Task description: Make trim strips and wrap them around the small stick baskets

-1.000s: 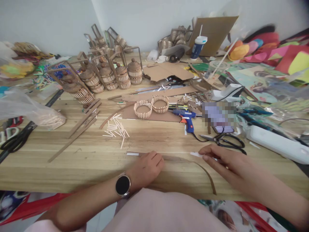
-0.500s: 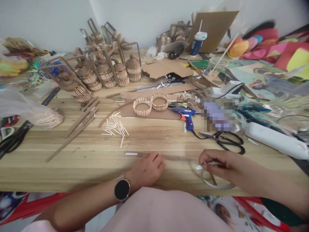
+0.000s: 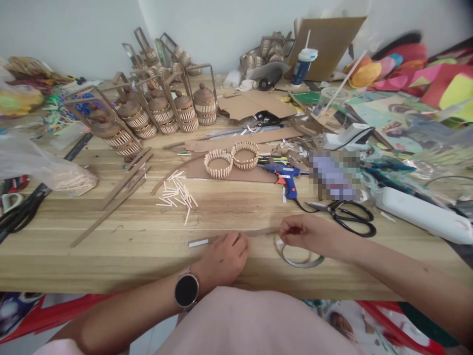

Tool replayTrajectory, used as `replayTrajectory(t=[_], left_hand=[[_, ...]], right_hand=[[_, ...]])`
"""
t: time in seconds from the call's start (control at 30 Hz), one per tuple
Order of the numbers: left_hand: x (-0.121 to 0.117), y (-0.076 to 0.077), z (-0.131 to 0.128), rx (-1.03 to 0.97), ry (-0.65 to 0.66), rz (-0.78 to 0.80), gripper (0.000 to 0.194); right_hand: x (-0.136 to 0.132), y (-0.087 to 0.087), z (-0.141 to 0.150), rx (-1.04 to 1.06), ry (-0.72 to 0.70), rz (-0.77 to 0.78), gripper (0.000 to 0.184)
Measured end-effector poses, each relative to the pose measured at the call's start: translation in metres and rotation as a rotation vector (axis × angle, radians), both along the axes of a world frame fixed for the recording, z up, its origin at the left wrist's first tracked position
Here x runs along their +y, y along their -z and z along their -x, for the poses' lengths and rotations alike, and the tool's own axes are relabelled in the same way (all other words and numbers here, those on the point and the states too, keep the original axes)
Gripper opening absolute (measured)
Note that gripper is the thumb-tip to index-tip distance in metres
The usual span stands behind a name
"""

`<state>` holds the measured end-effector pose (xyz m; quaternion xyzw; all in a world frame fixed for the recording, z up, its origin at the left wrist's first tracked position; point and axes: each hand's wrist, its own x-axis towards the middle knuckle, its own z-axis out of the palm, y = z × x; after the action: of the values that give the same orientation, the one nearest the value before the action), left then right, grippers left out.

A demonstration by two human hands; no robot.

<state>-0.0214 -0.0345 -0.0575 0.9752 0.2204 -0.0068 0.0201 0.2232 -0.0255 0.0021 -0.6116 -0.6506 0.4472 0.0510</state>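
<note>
The left hand is lying palm-down at the lower middle of the frame, its fingers curling over a long, narrow, flat brown strip; whether those fingers are gripping the strip or only pressing it, I cannot tell. The right hand, right of centre, is pinching with thumb and fingers together on a thin, pale, glossy ribbon that is curling into a loop beneath it; whether it is also nipping the strip's right end is staying hidden. The strip is running between both hands, a short white rectangle showing at its left tip. If the left hand's hold is too light, a sideways pull could be dragging or kinking the strip, and the springy loop could be twisting or sticking to itself. Above, near the middle, two round rings of upright pale wooden pegs are sitting by smooth brown cardboard; a blue plastic glue gun and black-handled scissors are lying to their right. Loose slender wooden sticks are scattering left of centre over the streaky, light wood-grained tabletop.
</note>
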Motion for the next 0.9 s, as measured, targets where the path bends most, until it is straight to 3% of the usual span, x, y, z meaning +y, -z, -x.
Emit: replayTrajectory(t=[0.33,0.9], left_hand=[[0.002,-0.004,-0.006,0.013,0.005,0.038,0.022],[0.005,-0.018,-0.015,0.103,0.015,0.076,0.021]], right_hand=[[0.023,0.029,0.019,-0.053,-0.034,-0.048,0.013],[0.022,0.026,0.037,-0.226,-0.042,-0.043,0.014]])
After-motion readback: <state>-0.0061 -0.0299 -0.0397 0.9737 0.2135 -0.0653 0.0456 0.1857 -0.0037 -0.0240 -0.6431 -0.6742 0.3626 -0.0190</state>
